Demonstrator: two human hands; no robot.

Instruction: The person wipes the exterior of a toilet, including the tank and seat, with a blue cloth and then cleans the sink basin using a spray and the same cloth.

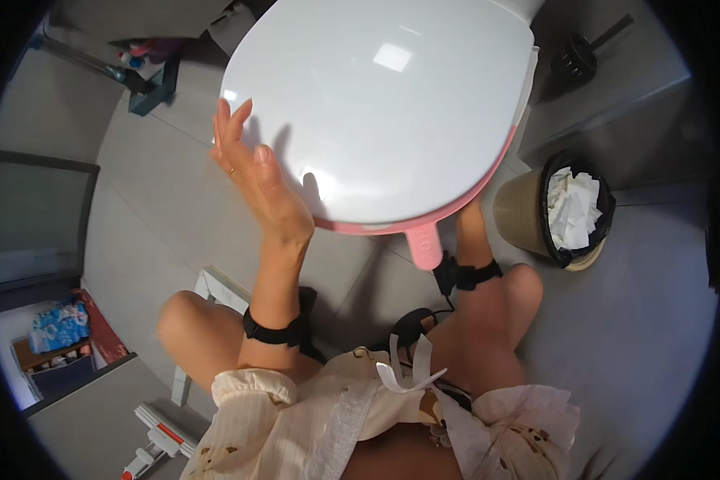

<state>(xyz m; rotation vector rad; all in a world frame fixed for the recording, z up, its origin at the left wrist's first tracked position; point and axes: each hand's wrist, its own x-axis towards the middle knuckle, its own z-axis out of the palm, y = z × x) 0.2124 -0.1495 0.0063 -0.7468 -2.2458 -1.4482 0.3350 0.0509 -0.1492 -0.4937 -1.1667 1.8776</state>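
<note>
A glossy white toilet lid (392, 104) is lowered in front of me. Beneath its front edge shows a pink seat cover (376, 229), whose pink tab (426, 246) sticks out toward me. My left hand (256, 180) is at the left rim of the lid, fingers stretched and apart, the palm side against or very close to the edge. It holds nothing. My right hand (470, 214) reaches under the right front of the seat; only its wrist end shows, and the fingers are hidden. Black straps circle both my wrists.
To the right stands a tan bin (522, 210) with a black liner and crumpled white paper (572, 206). A black toilet brush (576, 60) is behind it. Far left is a dark-green floor tool (154, 88). A white stool (216, 288) stands by my left knee.
</note>
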